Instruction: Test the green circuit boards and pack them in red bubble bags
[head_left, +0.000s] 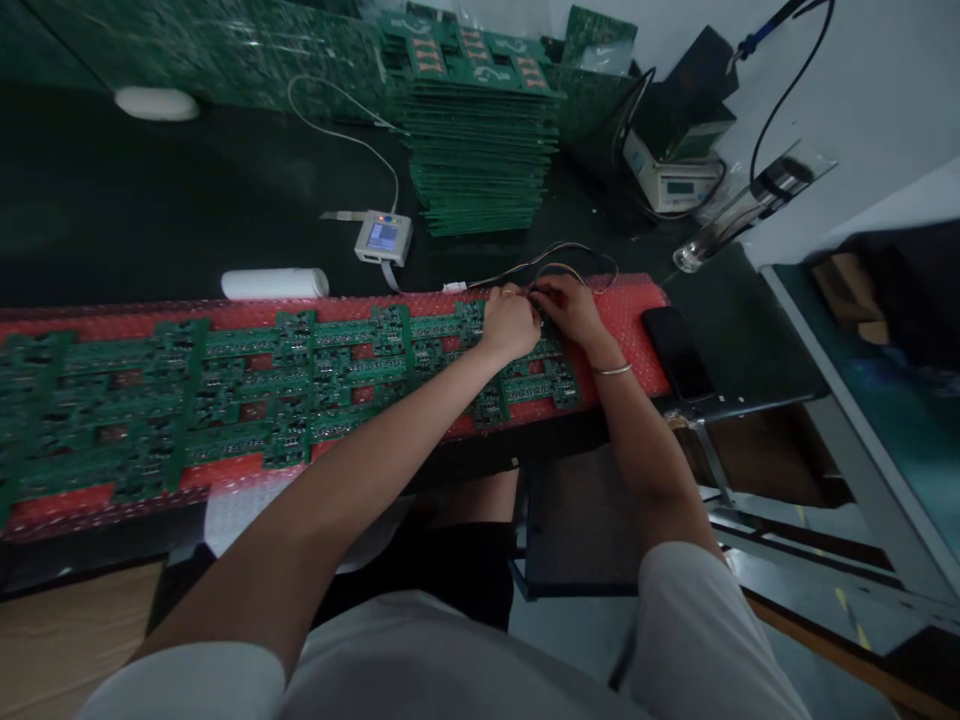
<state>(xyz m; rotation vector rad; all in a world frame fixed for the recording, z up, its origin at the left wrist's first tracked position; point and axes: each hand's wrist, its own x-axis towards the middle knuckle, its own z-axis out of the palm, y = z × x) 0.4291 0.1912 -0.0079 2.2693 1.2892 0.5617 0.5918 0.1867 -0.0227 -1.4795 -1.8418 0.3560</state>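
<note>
Several green circuit board panels (292, 385) lie side by side on a red bubble-wrap sheet (630, 295) along the front of the dark bench. My left hand (510, 322) rests knuckles up on the rightmost panel (536, 385), fingers curled closed. My right hand (570, 305) sits just to its right, fingers pinched at the end of thin wires (574, 258). What either hand holds is too small to make out. The wires run back to a small grey tester (383, 238) with a lit screen.
A tall stack of green boards (480, 130) stands at the back. Right of it sit a soldering station (675, 180) and an iron holder (739, 215). A black phone (677, 352) lies on the sheet's right end. A white roll (274, 283) lies behind the panels.
</note>
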